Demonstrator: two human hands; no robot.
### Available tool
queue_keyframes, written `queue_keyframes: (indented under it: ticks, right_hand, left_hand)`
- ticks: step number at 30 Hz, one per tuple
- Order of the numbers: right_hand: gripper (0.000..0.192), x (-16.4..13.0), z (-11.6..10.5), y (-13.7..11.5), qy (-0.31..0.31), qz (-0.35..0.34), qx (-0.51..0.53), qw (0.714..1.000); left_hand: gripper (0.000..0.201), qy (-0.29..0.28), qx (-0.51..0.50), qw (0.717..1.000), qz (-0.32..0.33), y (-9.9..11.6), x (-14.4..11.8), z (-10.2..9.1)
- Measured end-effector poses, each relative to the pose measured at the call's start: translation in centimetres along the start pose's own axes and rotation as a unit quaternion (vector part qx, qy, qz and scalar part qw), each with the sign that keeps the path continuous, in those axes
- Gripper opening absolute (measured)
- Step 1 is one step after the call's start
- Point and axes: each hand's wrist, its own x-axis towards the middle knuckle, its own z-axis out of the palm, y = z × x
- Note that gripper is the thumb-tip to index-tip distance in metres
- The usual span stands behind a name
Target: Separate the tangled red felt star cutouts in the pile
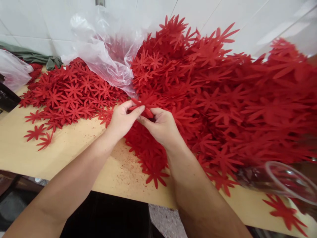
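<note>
My left hand [122, 119] and my right hand [162, 127] meet at the middle of a wooden table [74, 148]. Both pinch the same red star-shaped cutout [143, 105] between thumb and fingers. A huge heap of the same red cutouts [223, 96] rises just behind and to the right of my hands. A flatter spread of red cutouts [71, 92] lies to the left, beside my left hand. Some cutouts sit under my right wrist.
A crumpled clear plastic bag [104, 49] lies between the two piles against the white wall. Another clear bag [12, 71] and green cloth [37, 58] sit at far left. A clear glass rim [287, 180] shows at lower right. Red crumbs dot the table's front edge.
</note>
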Motion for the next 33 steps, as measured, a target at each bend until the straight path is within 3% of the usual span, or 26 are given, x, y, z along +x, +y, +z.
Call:
queue_keyframes:
  ticks: [4,7,10,14,17,21,24,27,29,33]
  right_hand:
    - [0.006,0.0,0.1,0.1,0.012,0.009,0.016,1.0]
    - [0.007,0.1,-0.1,0.2,0.038,0.032,0.047,0.998]
    - [0.013,0.2,-0.5,0.0,0.058,0.034,0.06,0.996]
    - [0.043,0.3,-1.1,-0.3,0.108,0.041,0.021,0.993]
    - [0.053,0.4,-1.2,0.0,0.135,0.053,0.033,0.989]
    - [0.047,0.8,-1.0,0.9,0.153,0.052,0.074,0.984]
    - [0.032,0.9,-0.8,1.1,0.149,0.016,0.06,0.987]
    - [0.031,0.9,-0.9,0.9,0.155,-0.021,0.042,0.987]
    - [0.03,0.8,-1.0,0.7,0.168,-0.015,0.031,0.985]
    - [0.048,0.5,-1.4,0.4,0.183,0.03,0.004,0.983]
  left_hand:
    - [0.009,0.115,-0.025,0.993,-0.027,0.4,0.8,-1.3]
    - [0.007,0.139,-0.038,0.989,-0.04,0.8,1.3,-2.1]
    - [0.008,0.117,-0.038,0.991,-0.044,1.0,1.2,-2.1]
    - [0.01,0.103,-0.045,0.992,-0.052,1.0,0.8,-1.3]
    - [0.011,0.1,-0.036,0.993,-0.059,1.0,0.7,-1.0]
    - [0.023,0.068,0.027,0.995,-0.061,1.1,0.6,-1.0]
    - [0.029,0.058,0.07,0.994,-0.057,1.1,0.5,-0.9]
    - [0.033,0.06,0.092,0.993,-0.05,0.9,0.3,-0.8]
    - [0.027,0.046,0.078,0.994,-0.053,0.8,0.3,-0.7]
    - [0.008,0.02,0.025,0.995,-0.099,0.6,0.3,-0.4]
